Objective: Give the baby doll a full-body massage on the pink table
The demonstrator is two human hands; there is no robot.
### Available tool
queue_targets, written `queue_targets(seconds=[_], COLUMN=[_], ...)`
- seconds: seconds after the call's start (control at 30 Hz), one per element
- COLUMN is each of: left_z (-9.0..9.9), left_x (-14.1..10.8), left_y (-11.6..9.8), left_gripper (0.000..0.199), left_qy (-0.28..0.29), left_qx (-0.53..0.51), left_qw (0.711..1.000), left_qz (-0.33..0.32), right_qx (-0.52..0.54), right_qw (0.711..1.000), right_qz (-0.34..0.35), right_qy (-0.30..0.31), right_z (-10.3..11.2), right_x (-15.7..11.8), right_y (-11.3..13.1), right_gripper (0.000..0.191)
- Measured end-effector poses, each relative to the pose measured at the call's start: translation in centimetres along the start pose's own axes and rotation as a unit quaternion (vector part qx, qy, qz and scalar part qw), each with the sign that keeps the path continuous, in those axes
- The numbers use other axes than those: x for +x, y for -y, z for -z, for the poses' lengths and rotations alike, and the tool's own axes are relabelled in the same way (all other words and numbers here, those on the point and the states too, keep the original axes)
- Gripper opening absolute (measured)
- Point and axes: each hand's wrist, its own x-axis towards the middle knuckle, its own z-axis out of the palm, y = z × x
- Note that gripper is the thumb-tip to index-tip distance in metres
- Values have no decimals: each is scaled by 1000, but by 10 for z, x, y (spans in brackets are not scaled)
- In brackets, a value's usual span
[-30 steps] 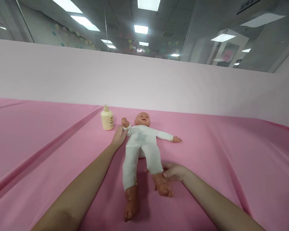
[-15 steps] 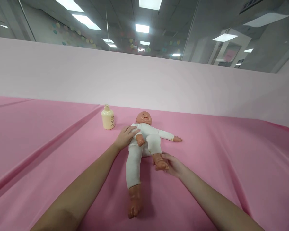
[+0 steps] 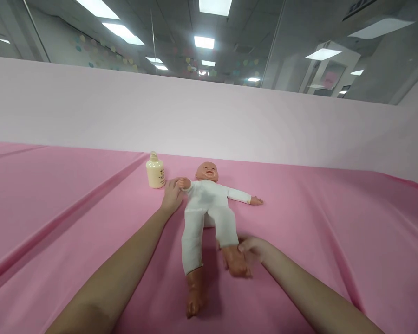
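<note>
A baby doll [image 3: 207,197] with a white cloth body lies on its back on the pink sheet [image 3: 90,241], head away from me. My left hand [image 3: 172,195] is closed around the doll's hand at the left, beside its shoulder. Around the ankle of the doll's leg at the right, my right hand [image 3: 252,248] is closed, with the thumb on top and other fingers partly hidden underneath. That leg is slightly bent and its foot is blurred. The other leg lies straight toward me, and the doll's right-side arm stretches out flat.
A cream pump bottle [image 3: 155,172] stands left of the doll's head, close to my left hand. Behind the sheet rises a white wall panel [image 3: 209,120], with glass [image 3: 244,37] above it reflecting ceiling lights. Folds run across the sheet on both sides.
The doll's left-side arm has gone from across its body out to the side with my left hand. My right hand has drawn the held leg down toward me, straightening it.
</note>
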Motion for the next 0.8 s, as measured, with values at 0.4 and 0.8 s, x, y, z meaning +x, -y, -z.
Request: queue_targets(seconds=[0.4, 0.8], left_z=[0, 1], left_x=[0, -1], left_y=[-33, 21], left_gripper=[37, 89], left_qy=[49, -165], left_qx=[-66, -281], left_qw=[996, 893], left_qz=[-45, 311], right_qx=[12, -19], right_qw=[999, 981], right_qz=[-36, -179], right_qy=[-15, 69], right_z=[-16, -1], right_x=[0, -11], right_y=[10, 21], right_gripper=[70, 75])
